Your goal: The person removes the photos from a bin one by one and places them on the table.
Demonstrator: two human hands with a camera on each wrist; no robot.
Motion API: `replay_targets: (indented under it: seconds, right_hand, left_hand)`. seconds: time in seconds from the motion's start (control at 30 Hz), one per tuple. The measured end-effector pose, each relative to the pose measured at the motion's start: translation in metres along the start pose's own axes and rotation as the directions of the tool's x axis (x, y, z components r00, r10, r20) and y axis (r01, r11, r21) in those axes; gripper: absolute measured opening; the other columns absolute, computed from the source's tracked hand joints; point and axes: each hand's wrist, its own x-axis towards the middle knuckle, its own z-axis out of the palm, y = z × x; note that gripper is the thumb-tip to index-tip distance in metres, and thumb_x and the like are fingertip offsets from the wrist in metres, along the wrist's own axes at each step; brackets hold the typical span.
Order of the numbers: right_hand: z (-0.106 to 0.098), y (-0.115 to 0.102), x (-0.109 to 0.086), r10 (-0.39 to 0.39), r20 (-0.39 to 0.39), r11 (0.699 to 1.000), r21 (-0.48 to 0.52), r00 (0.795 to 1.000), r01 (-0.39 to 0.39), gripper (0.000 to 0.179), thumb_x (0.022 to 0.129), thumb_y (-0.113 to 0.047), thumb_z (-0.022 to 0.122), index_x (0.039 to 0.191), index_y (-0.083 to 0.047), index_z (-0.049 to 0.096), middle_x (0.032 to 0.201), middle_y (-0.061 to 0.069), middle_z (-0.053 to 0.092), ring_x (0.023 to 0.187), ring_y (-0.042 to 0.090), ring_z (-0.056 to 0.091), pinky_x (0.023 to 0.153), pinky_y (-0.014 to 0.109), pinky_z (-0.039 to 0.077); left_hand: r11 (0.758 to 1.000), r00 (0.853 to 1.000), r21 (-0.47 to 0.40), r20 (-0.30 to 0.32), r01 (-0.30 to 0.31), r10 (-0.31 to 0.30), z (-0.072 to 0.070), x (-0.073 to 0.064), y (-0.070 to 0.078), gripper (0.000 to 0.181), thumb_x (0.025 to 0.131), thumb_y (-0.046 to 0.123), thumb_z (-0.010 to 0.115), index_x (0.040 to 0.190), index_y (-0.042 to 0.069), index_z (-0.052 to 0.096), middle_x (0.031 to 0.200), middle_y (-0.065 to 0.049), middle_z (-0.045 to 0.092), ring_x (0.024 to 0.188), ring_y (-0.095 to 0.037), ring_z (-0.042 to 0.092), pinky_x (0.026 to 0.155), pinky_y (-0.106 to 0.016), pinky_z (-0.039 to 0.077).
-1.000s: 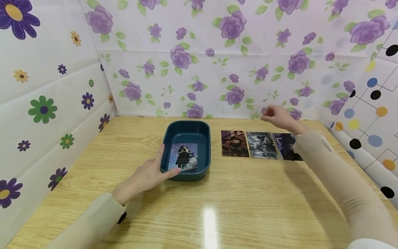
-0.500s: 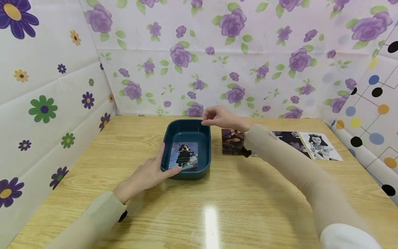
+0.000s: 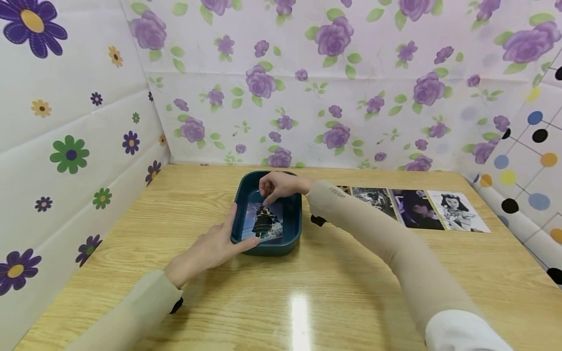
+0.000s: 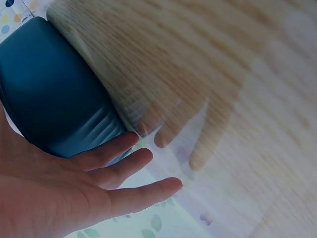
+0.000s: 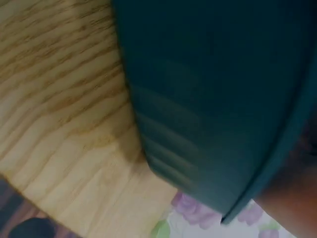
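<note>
A white sheet [image 3: 70,112] printed with flowers hangs well to the left of the left hand [image 3: 210,246], whose beige sleeve [image 3: 136,302] slants up from below. On my head feed the left hand lies spread, its thumb resting across the near rim of a dark teal box [image 3: 276,250] and its straight fingers along the left side; my left wrist view shows three of them extended and fanned apart beside the outer wall. That hand steadies the box without curling round it.

Just beyond the left thumb, on the box floor, lies a picture card [image 3: 262,224] showing a dark-clad figure against blue. Over the box's far half, the right hand [image 3: 283,186] reaches in from the right, wrist level, fingers curled inward, thumb angled down at the card's far edge. Whether it touches or grips the card I cannot tell; my right wrist view catches mostly the box's outer wall, with the hand a blur at the edge.

Right of that hand, behind its sleeve [image 3: 386,243], four more picture cards [image 3: 417,208] line up side by side on the wooden table [image 3: 351,302], the first largely hidden, the last black-and-white. A dotted sheet [image 3: 527,175] stands farther right.
</note>
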Motion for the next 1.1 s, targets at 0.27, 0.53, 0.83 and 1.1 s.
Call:
replay_targets:
  seconds: [0.27,0.53,0.83,1.1]
  right_hand:
    - [0.018,-0.003,0.010,0.122,0.123,0.979,-0.180,0.985,-0.099,0.046,0.077,-0.040,0.081,0.105,-0.010,0.059,0.080,0.000,0.049,0.067,0.014,0.043,0.063,0.024,0.036]
    - [0.023,-0.007,0.011,0.196,0.135,0.941,-0.303,0.971,-0.147,0.051,0.073,-0.049,0.081,0.101,-0.016,0.055,0.090,0.001,0.052,0.081,0.018,0.044,0.069,0.027,0.035]
    - [0.025,-0.018,0.009,0.213,0.034,0.899,-0.399,0.976,-0.182,0.049,0.072,-0.047,0.082,0.100,-0.017,0.056,0.103,0.004,0.052,0.093,0.021,0.041,0.076,0.030,0.033]
    - [0.011,-0.030,-0.004,0.076,-0.129,0.967,-0.234,0.989,-0.105,0.029,0.083,-0.020,0.078,0.100,-0.010,0.057,0.100,0.007,0.056,0.088,0.022,0.044,0.082,0.035,0.036]
  left_hand:
    - [0.999,1.000,-0.026,-0.006,-0.021,0.021,0.000,-0.001,0.001,0.115,0.079,0.081,0.047,0.156,0.019,-0.012,0.142,-0.025,0.049,0.118,-0.036,0.059,0.088,-0.051,0.051]
    - [1.000,1.000,-0.016,-0.007,-0.011,0.011,0.001,-0.001,0.000,0.115,0.078,0.084,0.045,0.155,0.020,-0.012,0.141,-0.027,0.048,0.118,-0.038,0.059,0.088,-0.052,0.051]
    - [1.000,1.000,-0.023,0.002,0.005,-0.005,0.001,0.000,0.000,0.116,0.077,0.085,0.044,0.156,0.021,-0.012,0.145,-0.026,0.044,0.123,-0.039,0.055,0.091,-0.053,0.049]
    - [1.000,1.000,-0.022,-0.005,0.005,-0.005,0.001,0.000,-0.003,0.115,0.077,0.084,0.044,0.155,0.021,-0.012,0.144,-0.027,0.045,0.120,-0.039,0.057,0.089,-0.052,0.050]
